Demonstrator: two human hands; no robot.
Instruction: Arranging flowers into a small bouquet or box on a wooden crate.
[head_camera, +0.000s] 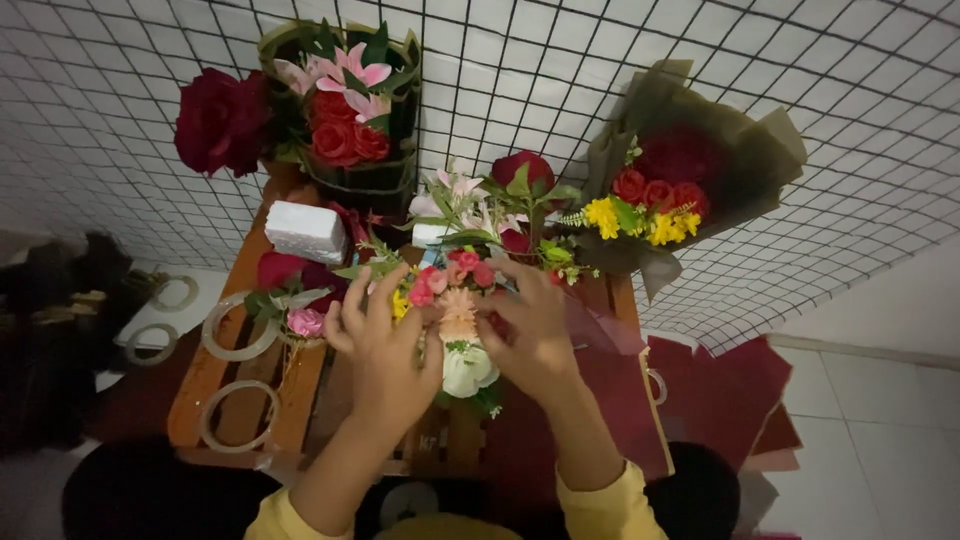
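Small bouquet (455, 300) of pink, peach and white flowers lies on the wooden crate table (300, 400), cupped between both hands: left hand (385, 345) with fingers curled round the stems, right hand (535, 330) seemingly pressing its side, though the grip is partly hidden. Arranging looks underway; next comes the dark red wrapping paper (610, 390) beneath.

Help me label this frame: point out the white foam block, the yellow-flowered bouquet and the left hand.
white foam block (305, 231), head view, top face.
yellow-flowered bouquet (660, 200), head view, its blooms.
left hand (385, 340), head view, back of hand.
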